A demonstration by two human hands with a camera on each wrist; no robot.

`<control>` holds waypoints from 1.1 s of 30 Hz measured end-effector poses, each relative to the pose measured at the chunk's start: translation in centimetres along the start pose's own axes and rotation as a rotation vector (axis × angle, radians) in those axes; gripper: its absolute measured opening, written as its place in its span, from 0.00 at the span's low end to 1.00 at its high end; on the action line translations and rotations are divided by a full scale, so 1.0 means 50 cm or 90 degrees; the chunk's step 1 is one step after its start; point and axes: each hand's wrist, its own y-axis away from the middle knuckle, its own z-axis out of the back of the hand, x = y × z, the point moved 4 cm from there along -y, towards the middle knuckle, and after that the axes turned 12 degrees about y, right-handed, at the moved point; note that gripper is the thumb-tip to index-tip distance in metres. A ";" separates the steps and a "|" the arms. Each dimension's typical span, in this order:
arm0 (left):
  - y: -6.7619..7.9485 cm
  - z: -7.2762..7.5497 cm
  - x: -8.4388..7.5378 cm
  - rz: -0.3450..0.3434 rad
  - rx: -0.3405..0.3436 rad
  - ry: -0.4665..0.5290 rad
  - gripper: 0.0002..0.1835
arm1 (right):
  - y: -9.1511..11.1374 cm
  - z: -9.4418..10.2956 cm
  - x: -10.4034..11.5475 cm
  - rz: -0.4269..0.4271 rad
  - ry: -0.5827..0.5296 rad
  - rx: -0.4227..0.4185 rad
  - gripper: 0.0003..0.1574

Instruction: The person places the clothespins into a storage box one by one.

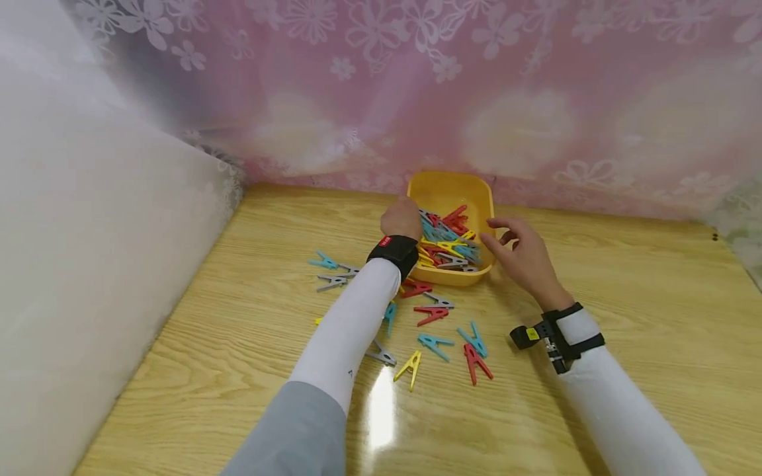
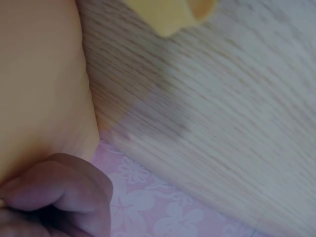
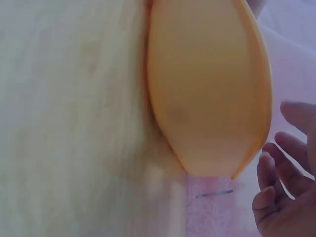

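A yellow plastic basket (image 1: 449, 182) holds a heap of clothespins (image 1: 443, 231) in red, blue, grey and yellow. My left hand (image 1: 401, 218) is at its left rim. In the left wrist view, the curled fingers (image 2: 64, 190) of that hand grip the edge beside the basket's outer wall (image 2: 44, 84); the thumb is mostly out of sight. On the opposite side, my right hand (image 1: 524, 254) has loosely bent, spread fingers close to the right rim. In the right wrist view, its fingertips are beside the basket wall (image 3: 212, 89); whether they touch it I cannot tell.
Several loose clothespins lie on the wooden table (image 1: 238, 344) in front of the basket, such as a red one (image 1: 475, 362) and a yellow one (image 1: 409, 369). A pink flowered curtain (image 1: 357, 99) hangs behind. A white wall (image 1: 107, 231) stands at the left.
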 end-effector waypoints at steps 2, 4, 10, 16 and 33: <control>0.000 -0.002 -0.003 0.000 0.004 -0.004 0.17 | 0.011 0.005 -0.008 -0.004 -0.008 -0.016 0.26; -0.002 -0.003 -0.004 0.000 0.008 -0.008 0.18 | 0.022 0.010 -0.015 -0.008 -0.018 -0.024 0.25; -0.005 -0.001 -0.001 -0.003 0.011 -0.011 0.19 | 0.055 0.023 -0.026 -0.013 -0.025 -0.010 0.24; -0.004 0.003 0.002 0.004 0.018 -0.012 0.19 | 0.082 0.037 -0.031 -0.028 -0.013 0.000 0.23; -0.005 -0.006 -0.008 -0.004 0.025 -0.023 0.23 | 0.134 0.033 -0.035 -0.083 0.031 0.083 0.28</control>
